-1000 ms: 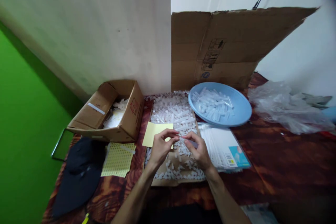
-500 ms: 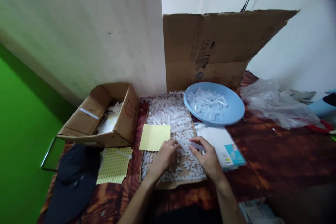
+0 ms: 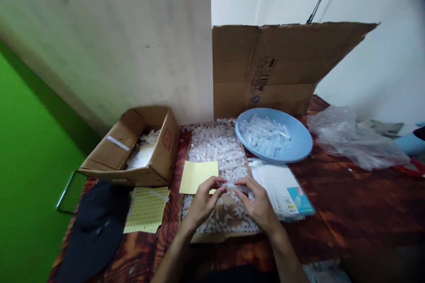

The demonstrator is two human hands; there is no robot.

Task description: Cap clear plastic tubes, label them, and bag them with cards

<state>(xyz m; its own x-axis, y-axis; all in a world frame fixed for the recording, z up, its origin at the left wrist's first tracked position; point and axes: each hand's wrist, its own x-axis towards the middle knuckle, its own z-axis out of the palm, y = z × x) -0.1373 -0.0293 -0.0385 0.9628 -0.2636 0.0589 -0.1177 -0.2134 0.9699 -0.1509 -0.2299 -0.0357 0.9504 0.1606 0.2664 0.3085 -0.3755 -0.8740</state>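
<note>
My right hand point(image 3: 259, 203) pinches a clear, flat, tube-like plastic sleeve point(image 3: 243, 189) between thumb and fingers. Facing it, my left hand point(image 3: 205, 202) is closed in a pinch at the sleeve's left end, on a small whitish piece too blurred to name. Both hands hover over a cardboard sheet point(image 3: 212, 237) strewn with small white pointed plastic pieces point(image 3: 237, 221). Longer clear sleeves point(image 3: 222, 148) lie heaped toward its far end. Close to my left fingers rests a yellow paper sheet point(image 3: 195, 176).
A light blue basin point(image 3: 299, 148) of clear sleeves stands back right, beside packs of white bags point(image 3: 275, 181). Leftward are an open carton point(image 3: 159, 154), a yellow sticker sheet point(image 3: 146, 212) and a black cap point(image 3: 94, 225). Crumpled plastic point(image 3: 355, 137) lies far right.
My left hand has risen from the small white pieces and met the sleeve in my right hand. The two hands are now closer together. The camera view has shifted slightly.
</note>
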